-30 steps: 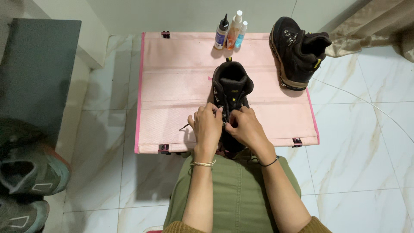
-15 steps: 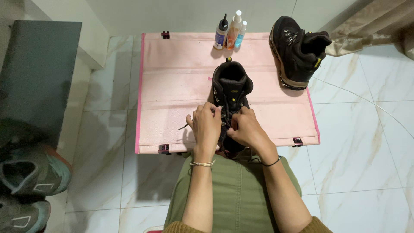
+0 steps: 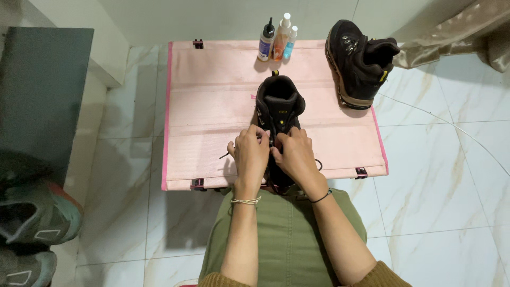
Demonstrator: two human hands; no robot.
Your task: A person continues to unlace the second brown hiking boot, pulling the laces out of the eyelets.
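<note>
My left hand (image 3: 251, 154) & right hand (image 3: 294, 154) both pinch the laces of the black boot (image 3: 279, 111), which stands on the pink table (image 3: 207, 95), btw my hands, near its front edge.

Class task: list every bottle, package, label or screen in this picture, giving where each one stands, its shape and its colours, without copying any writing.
Dark bottle: far edge of the pink table, leftmost of three; slim, black nozzle cap, pale label.
Orange bottle: middle; tall, white cap.
Blue bottle: right of the three; small, white cap.
No screens or signs in view.
</note>
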